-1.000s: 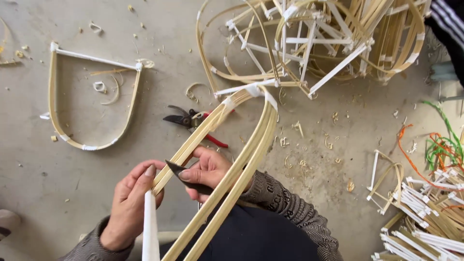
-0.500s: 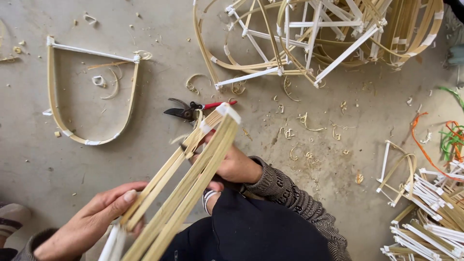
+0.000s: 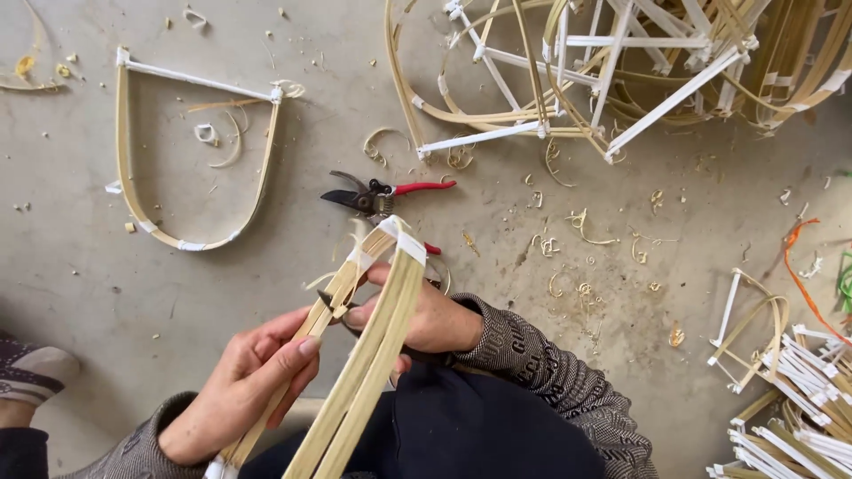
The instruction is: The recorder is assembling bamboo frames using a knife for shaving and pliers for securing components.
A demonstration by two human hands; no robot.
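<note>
I see my left hand (image 3: 253,377) cupped along the underside of a bamboo frame (image 3: 355,355), fingers lying against its left strip in a loose hold. The frame is a bundle of pale split strips bound with white tape at the top, slanting from the lower left up toward the middle of the view above my dark lap. My right hand (image 3: 426,315) is closed around the frame from the right side, fingers wrapped over the strips and also gripping a small dark blade (image 3: 330,304) whose tip pokes out between the strips. On the concrete floor (image 3: 106,284) just beyond the frame's taped end lie red-handled pruning shears (image 3: 382,195). Farther left rests a finished U-shaped bamboo hoop (image 3: 191,151), and a heap of taped frames (image 3: 621,71) fills the upper right. Curled shavings (image 3: 586,226) litter the floor between them.
</note>
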